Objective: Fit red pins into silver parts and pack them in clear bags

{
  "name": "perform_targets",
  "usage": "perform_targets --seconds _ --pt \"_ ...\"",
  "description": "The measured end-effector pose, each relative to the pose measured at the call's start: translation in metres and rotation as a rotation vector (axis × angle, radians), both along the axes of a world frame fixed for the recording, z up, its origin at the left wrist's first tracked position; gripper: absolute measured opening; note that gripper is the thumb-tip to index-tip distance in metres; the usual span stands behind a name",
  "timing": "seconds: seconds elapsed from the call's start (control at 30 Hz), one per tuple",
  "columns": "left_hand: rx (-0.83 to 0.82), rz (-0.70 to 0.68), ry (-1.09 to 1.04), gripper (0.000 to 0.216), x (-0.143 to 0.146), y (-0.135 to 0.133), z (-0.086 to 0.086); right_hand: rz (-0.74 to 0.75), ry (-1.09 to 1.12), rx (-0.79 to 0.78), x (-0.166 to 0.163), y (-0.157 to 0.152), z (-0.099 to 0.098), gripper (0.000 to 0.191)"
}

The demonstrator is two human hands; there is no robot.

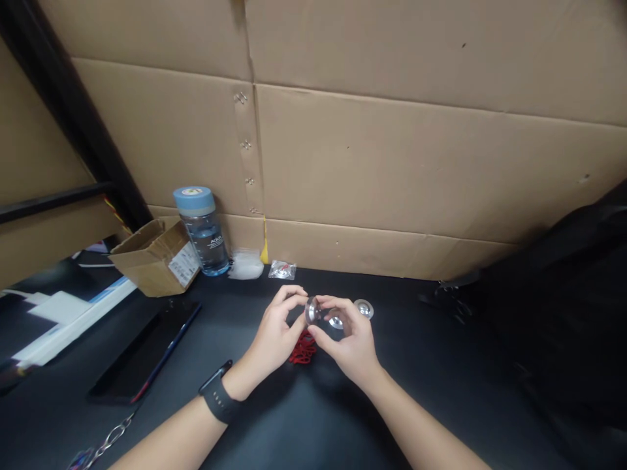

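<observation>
A shiny round metal disc (311, 312) is held up on edge between my two hands. My left hand (281, 326) grips its left side with the thumb and fingers. My right hand (350, 336) is curled against the right side, thumb low and forefinger on top; its other fingertips are partly hidden. Beneath the hands lies a bunched red cord (302, 350) on the black table. Behind my right hand rests a small metal disc (336, 322), partly covered by the fingers. Farther right sits another domed metal disc (364, 309) with a wide rim.
Against the cardboard wall (343, 163) stand a blue-lidded water bottle (203, 232) and an open cardboard box (159, 261). Small plastic bags (245, 264) lie beside them. A phone (147, 352), a power strip (73, 326) and a chain (115, 434) are at left; dark fabric (563, 326) is at right.
</observation>
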State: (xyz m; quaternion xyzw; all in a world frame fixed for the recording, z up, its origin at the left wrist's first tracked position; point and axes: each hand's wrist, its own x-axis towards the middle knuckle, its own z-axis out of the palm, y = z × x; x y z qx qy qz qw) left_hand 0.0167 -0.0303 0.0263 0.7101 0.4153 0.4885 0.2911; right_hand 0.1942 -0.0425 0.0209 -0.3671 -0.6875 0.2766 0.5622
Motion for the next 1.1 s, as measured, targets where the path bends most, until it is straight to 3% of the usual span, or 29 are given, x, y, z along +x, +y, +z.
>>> perform_targets --seconds 0.37,0.5,0.67,0.93,1.1 --pt "-0.033 -0.016 -0.047 0.011 0.003 0.0 0.0 0.038 0.128 -0.159 -0.003 0.001 -0.002 0.031" --pt "0.044 0.051 0.056 0.011 0.002 -0.001 -0.003 0.042 0.18 -0.271 -0.004 0.005 -0.005 0.028" --pt "0.16 0.145 0.139 0.009 0.001 -0.002 -0.006 0.157 0.28 -0.385 -0.002 0.009 -0.002 0.028" --pt "-0.005 0.081 0.022 0.007 0.001 0.001 -0.005 0.26 0.433 -0.497 0.003 0.009 0.0 0.035" --pt "0.027 0.113 -0.038 0.005 -0.001 0.001 0.0 0.309 0.504 -0.549 0.005 0.012 -0.002 0.037"
